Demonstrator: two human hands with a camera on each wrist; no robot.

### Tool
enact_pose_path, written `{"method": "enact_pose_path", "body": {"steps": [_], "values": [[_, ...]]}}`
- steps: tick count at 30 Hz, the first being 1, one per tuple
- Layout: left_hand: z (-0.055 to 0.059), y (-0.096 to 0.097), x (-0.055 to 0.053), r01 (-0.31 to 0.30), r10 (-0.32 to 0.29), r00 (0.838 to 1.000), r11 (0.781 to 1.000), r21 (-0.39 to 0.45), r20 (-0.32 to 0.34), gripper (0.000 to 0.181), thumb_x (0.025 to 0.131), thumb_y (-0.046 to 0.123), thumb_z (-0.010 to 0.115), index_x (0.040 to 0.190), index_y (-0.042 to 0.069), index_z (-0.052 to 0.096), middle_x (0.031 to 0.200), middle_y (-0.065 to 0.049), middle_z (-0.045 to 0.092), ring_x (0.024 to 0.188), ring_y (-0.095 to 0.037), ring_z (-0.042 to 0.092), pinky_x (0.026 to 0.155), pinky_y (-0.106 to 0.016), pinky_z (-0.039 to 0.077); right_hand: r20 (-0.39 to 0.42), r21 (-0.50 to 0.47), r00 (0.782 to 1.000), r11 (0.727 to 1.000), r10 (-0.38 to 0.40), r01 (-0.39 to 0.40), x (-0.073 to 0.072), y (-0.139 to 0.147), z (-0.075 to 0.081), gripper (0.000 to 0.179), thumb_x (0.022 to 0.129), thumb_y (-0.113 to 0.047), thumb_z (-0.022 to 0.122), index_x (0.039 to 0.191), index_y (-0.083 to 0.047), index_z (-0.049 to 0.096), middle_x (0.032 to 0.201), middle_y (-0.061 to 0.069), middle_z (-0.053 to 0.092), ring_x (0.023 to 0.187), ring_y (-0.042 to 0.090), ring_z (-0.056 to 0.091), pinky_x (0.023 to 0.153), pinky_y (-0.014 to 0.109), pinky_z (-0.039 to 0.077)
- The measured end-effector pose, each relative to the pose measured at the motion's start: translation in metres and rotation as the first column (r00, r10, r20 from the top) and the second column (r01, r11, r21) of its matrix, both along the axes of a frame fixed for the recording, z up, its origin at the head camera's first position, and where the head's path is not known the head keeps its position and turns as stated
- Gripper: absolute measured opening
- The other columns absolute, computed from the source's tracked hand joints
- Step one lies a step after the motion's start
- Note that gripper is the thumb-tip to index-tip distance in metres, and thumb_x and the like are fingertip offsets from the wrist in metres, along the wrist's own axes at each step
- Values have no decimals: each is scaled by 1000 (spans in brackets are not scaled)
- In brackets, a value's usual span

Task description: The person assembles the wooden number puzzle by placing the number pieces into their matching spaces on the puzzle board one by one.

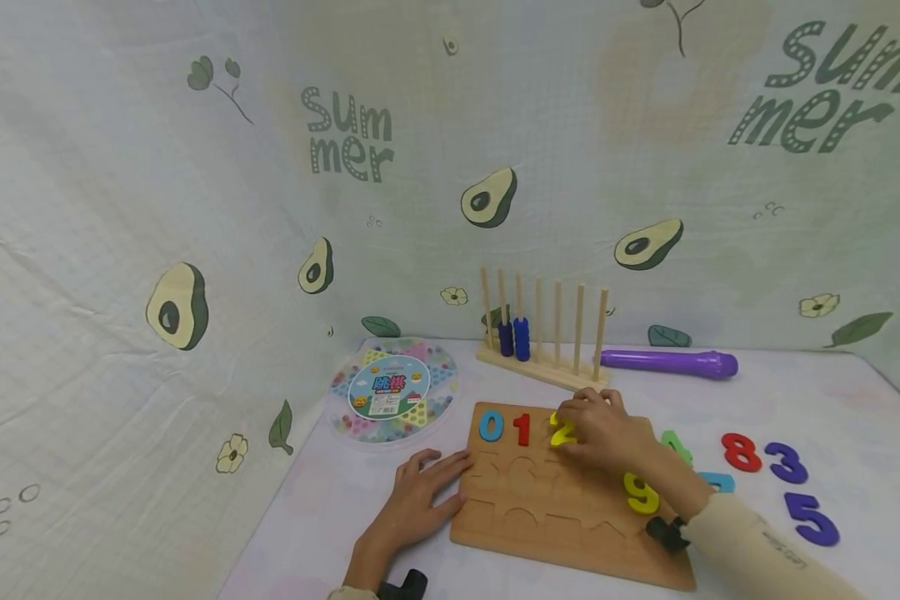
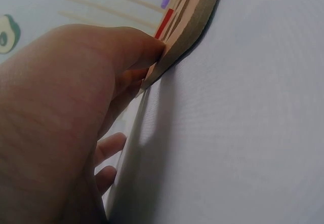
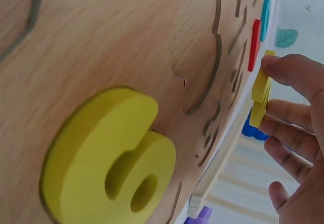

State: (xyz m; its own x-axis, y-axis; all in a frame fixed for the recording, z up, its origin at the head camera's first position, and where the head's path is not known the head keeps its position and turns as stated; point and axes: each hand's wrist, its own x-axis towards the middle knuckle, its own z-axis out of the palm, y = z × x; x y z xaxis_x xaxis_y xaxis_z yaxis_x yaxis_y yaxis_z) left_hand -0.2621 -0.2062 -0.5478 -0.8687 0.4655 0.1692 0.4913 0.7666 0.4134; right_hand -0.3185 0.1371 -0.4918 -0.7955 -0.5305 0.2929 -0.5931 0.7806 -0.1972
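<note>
My right hand is over the upper part of the wooden number board. Its thumb and fingers pinch a yellow number 2, partly covered by the fingers in the head view. Left of it, a blue 0 and a red 1 sit in the top row of the board. My left hand rests against the board's left edge, fingers extended and thumb touching the rim. A yellow 9 lies on the board's right side, below my right wrist.
Loose numbers lie right of the board: a red 8, a purple 3, a purple 5, and green and blue pieces. Behind stand a peg abacus and a purple microphone. A round game box is at left.
</note>
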Motion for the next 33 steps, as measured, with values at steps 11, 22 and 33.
{"method": "enact_pose_path", "body": {"steps": [11, 22, 33], "values": [[1, 1, 2, 4, -4, 1000, 1000, 13, 6, 50, 99, 43, 56, 148, 33, 51, 152, 16, 44, 137, -27, 33, 104, -59, 24, 56, 6, 998, 1000, -15, 15, -2, -7, -2, 33, 81, -34, 83, 107, -15, 76, 105, -2, 71, 111, 26, 51, 93, 58, 28], [2, 1, 1, -3, 3, 1000, 1000, 9, 22, 50, 99, 45, 55, 148, 34, 50, 152, 16, 44, 137, -27, 33, 104, -59, 24, 66, 13, 998, 1000, -18, 18, -8, -10, -6, 33, 80, -33, 84, 105, -14, 75, 103, -2, 71, 111, 28, 51, 93, 57, 28], [-1, 0, 0, -5, 5, 1000, 1000, -4, 1, 51, 100, 48, 53, 149, 35, 49, 153, 17, 43, 137, -26, 33, 104, -57, 25, 77, 7, 997, 1000, -13, 13, -10, -8, -9, 33, 81, -34, 84, 104, -14, 74, 102, -3, 72, 108, 28, 52, 89, 55, 29]]}}
